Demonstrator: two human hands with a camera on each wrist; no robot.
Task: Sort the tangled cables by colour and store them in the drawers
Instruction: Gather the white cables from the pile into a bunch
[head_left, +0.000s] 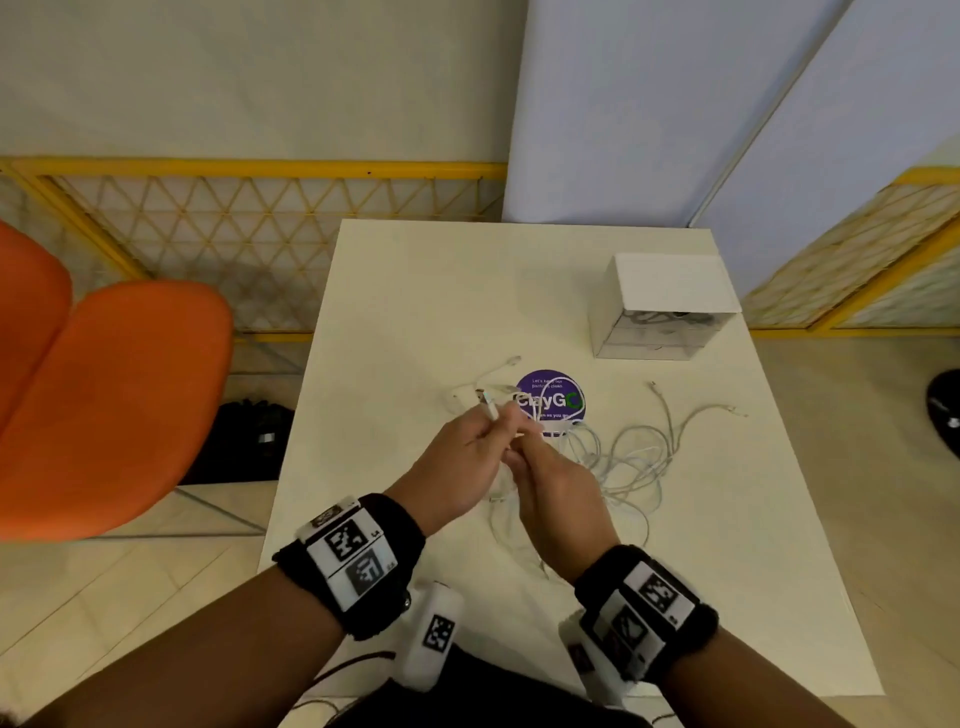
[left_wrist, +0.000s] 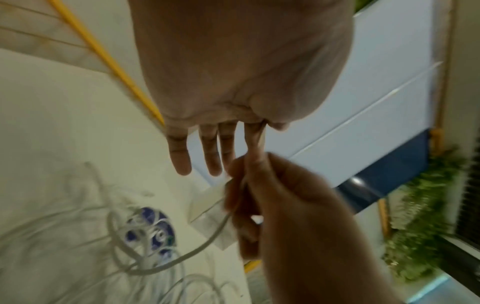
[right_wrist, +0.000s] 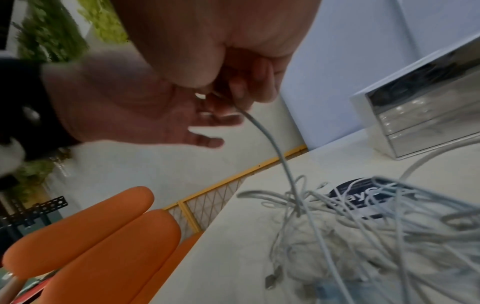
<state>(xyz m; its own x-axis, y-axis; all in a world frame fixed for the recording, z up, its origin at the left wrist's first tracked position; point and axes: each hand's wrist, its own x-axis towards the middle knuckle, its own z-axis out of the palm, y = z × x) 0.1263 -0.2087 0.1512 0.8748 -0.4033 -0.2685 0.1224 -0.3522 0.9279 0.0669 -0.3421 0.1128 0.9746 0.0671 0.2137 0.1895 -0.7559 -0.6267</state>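
Above the white table (head_left: 415, 291) my two hands meet on one white cable (head_left: 490, 410). My left hand (head_left: 493, 418) pinches its plug end between thumb and index finger (left_wrist: 255, 144); the other fingers stay straight. My right hand (head_left: 524, 441) curls its fingers round the same cable (right_wrist: 262, 131) just below. From there the cable drops into a tangle of white cables (head_left: 634, 457) on the table to the right of my hands. The tangle (right_wrist: 350, 230) lies partly over a round purple sticker (head_left: 550, 397). A small white drawer unit (head_left: 662, 306) with clear drawer fronts (right_wrist: 420, 121) stands at the back right; dark cables show inside.
Orange chairs (head_left: 114, 395) stand left of the table, with a dark bag (head_left: 244, 441) on the floor under them. A yellow mesh fence (head_left: 260, 208) and pale partition panels (head_left: 649, 104) run behind. A small white block (head_left: 454, 401) lies left of the sticker.
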